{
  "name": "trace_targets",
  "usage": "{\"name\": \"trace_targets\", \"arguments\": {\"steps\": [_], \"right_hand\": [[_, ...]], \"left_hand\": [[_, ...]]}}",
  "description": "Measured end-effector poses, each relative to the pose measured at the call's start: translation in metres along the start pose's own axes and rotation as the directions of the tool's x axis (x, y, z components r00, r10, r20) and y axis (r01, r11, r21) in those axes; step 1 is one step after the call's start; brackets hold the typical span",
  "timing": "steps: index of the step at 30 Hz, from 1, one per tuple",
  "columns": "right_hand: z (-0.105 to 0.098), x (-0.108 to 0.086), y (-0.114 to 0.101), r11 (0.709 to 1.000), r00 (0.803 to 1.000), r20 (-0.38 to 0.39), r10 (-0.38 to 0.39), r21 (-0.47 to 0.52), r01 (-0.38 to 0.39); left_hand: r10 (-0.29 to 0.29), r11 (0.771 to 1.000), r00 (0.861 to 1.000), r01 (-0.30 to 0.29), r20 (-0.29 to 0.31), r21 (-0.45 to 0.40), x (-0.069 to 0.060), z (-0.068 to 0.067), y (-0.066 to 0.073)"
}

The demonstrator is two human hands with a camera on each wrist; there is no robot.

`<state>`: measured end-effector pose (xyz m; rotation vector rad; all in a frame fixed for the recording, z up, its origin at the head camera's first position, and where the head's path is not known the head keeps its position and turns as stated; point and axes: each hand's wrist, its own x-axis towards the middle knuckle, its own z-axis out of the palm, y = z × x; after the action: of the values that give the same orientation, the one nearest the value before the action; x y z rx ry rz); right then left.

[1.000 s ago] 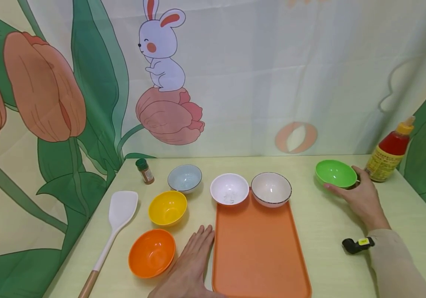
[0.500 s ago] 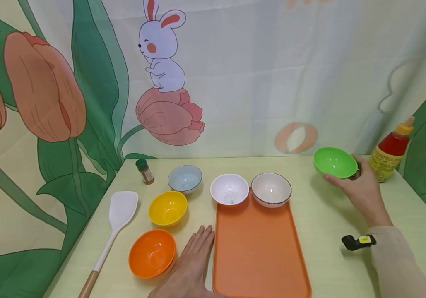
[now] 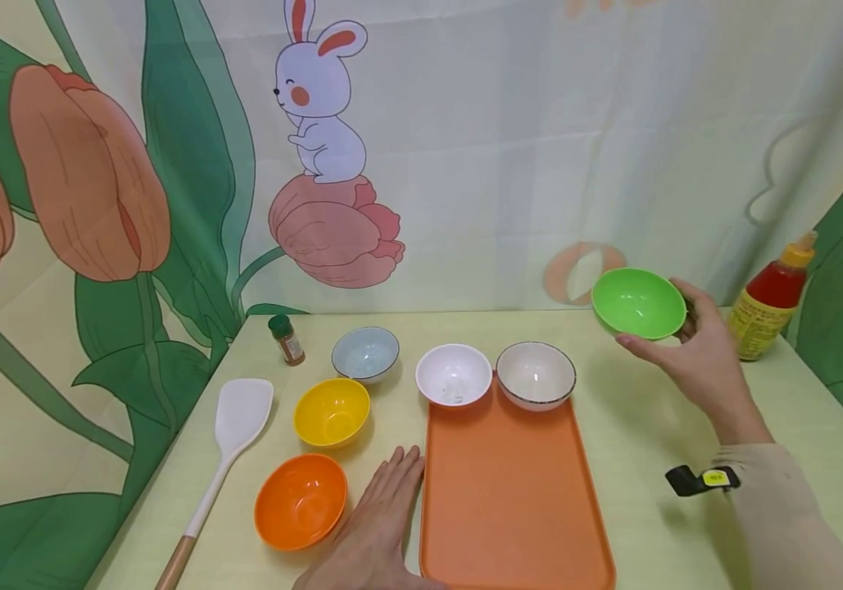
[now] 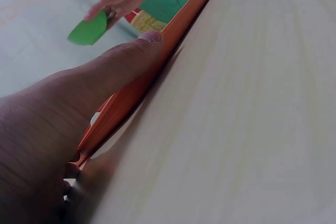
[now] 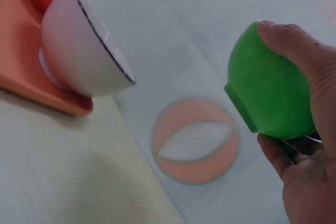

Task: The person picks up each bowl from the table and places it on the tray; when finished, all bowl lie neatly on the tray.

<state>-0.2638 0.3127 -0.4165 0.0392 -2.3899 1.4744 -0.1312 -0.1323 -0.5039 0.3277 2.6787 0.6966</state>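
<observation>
The right hand (image 3: 709, 360) grips a green bowl (image 3: 638, 303) by its right side, up off the table, its thumb at the near rim. In the right wrist view the thumb and fingers of the hand (image 5: 310, 72) lie round the green bowl (image 5: 268, 87). The left hand (image 3: 377, 524) lies flat with straight fingers against the left edge of an orange tray (image 3: 513, 492). In the left wrist view the thumb of that hand (image 4: 68, 98) touches the tray's edge (image 4: 184, 17). A white bowl (image 3: 454, 374) and a dark-rimmed cream bowl (image 3: 537, 375) stand at the tray's far end.
Left of the tray are an orange bowl (image 3: 301, 501), a yellow bowl (image 3: 333, 412), a grey-blue bowl (image 3: 365, 354), a green-capped spice jar (image 3: 287, 340) and a white spatula (image 3: 233, 426). A red sauce bottle (image 3: 768, 303) stands at the far right, behind the right hand.
The right hand has lifted the green bowl from near the tabletop and carried it up and to the left. The left hand has stayed in place.
</observation>
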Motion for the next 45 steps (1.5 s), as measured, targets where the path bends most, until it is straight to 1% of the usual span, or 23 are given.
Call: {"name": "trace_targets", "arguments": {"steps": [4, 6, 7, 11, 13, 18, 22, 27, 29, 33, 38, 41, 45], "right_hand": [[0.008, -0.004, -0.015, 0.999, 0.999, 0.023, -0.036, 0.004, 0.036], [0.012, -0.006, -0.023, 0.998, 0.998, 0.038, -0.053, 0.016, 0.053], [0.014, -0.007, -0.027, 0.998, 0.997, 0.048, -0.062, 0.025, 0.061], [0.023, -0.013, -0.041, 0.996, 0.993, 0.085, -0.081, 0.055, 0.077], [0.029, -0.016, -0.047, 0.995, 0.99, 0.107, -0.089, 0.061, 0.083], [0.043, -0.024, -0.061, 0.989, 0.98, 0.15, -0.13, 0.096, 0.116], [0.058, -0.031, -0.069, 0.978, 0.968, 0.185, -0.167, 0.153, 0.14], [0.077, -0.04, -0.074, 0.963, 0.949, 0.231, -0.214, 0.216, 0.164], [0.084, -0.043, -0.074, 0.958, 0.943, 0.252, -0.218, 0.239, 0.158], [0.096, -0.051, -0.076, 0.958, 0.932, 0.297, -0.208, 0.255, 0.132], [0.11, -0.061, -0.078, 0.954, 0.914, 0.356, -0.196, 0.286, 0.093], [0.116, -0.068, -0.077, 0.949, 0.903, 0.384, -0.191, 0.306, 0.071], [0.123, -0.078, -0.07, 0.954, 0.888, 0.407, -0.215, 0.28, 0.102]], "left_hand": [[-0.015, 1.0, 1.0, 0.015, 0.004, -0.007, 0.0, 0.0, 0.001], [-0.013, 1.0, 1.0, 0.013, 0.004, -0.009, 0.001, 0.0, 0.001], [-0.005, 1.0, 1.0, 0.005, 0.004, -0.009, 0.001, -0.001, 0.001], [0.068, 0.998, 0.997, -0.067, -0.024, 0.015, 0.0, 0.0, -0.003], [0.093, 0.995, 0.995, -0.093, -0.035, 0.022, -0.001, 0.0, -0.005], [0.102, 0.995, 0.994, -0.101, -0.039, 0.026, -0.002, 0.0, -0.006], [0.106, 0.994, 0.994, -0.104, -0.039, 0.032, -0.002, 0.0, -0.007], [0.104, 0.994, 0.994, -0.102, -0.047, 0.031, -0.003, -0.001, -0.007], [0.105, 0.994, 0.993, -0.104, -0.048, 0.029, -0.004, -0.001, -0.007], [0.138, 0.99, 0.989, -0.136, -0.059, 0.037, -0.004, -0.001, -0.008], [0.199, 0.979, 0.977, -0.195, -0.082, 0.056, -0.005, -0.002, -0.01], [0.211, 0.977, 0.974, -0.207, -0.085, 0.057, -0.005, -0.002, -0.011], [0.21, 0.977, 0.974, -0.206, -0.084, 0.055, -0.006, -0.001, -0.012]]}}
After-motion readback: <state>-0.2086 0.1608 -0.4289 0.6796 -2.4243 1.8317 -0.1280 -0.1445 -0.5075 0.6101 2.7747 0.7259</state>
